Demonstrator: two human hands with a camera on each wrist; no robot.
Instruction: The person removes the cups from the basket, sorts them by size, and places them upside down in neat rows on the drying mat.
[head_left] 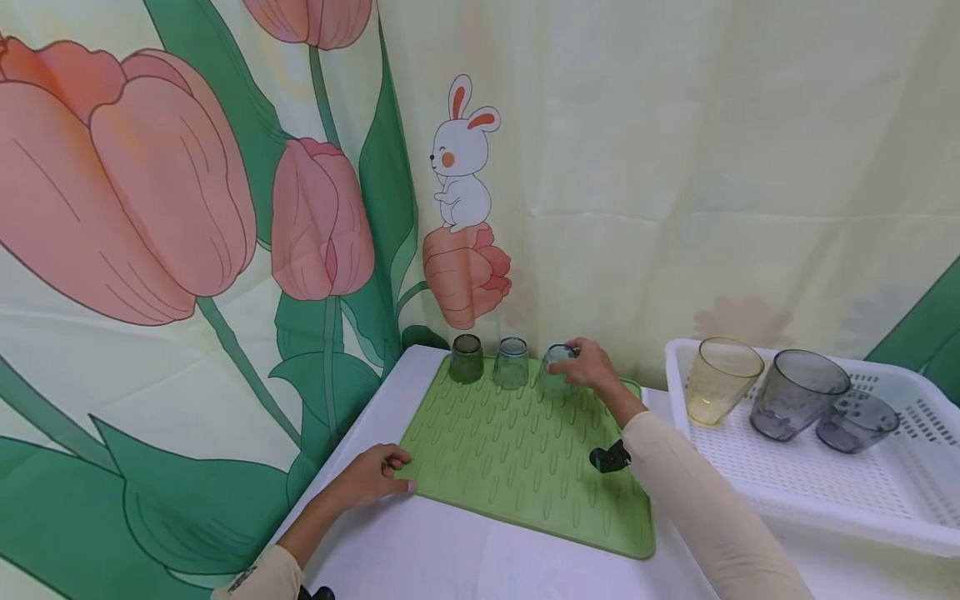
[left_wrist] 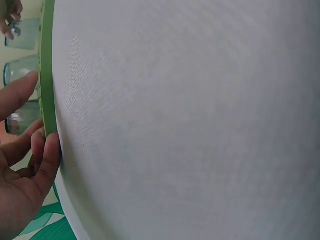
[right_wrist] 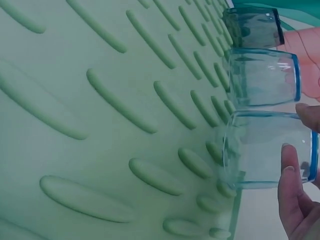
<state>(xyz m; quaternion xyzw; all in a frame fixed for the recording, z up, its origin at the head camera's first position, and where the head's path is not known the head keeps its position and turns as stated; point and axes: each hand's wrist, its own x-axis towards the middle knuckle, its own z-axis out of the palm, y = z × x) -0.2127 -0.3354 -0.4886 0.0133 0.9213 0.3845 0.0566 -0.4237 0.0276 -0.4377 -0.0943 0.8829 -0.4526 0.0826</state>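
Observation:
At the mat's back edge my right hand (head_left: 592, 365) grips a clear blue-rimmed drinking glass (right_wrist: 265, 150) near its rim, thumb on one side and fingers on the other. The glass is upright, its base close over the ribbed green mat (head_left: 517, 458). To its left stand a second blue-rimmed glass (head_left: 512, 364) and a dark grey-green glass (head_left: 467, 360), both upright. My left hand (head_left: 372, 475) rests at the mat's front left corner. In the left wrist view its fingertips (left_wrist: 51, 145) touch the green edge, with the thumb apart from them.
A white perforated basket (head_left: 825, 479) stands to the right. It holds a yellow glass (head_left: 723, 383), a large grey glass (head_left: 798, 396) and a smaller grey glass (head_left: 857, 422). White cloth (head_left: 480, 554) covers the table, and a printed curtain (head_left: 615, 167) hangs close behind.

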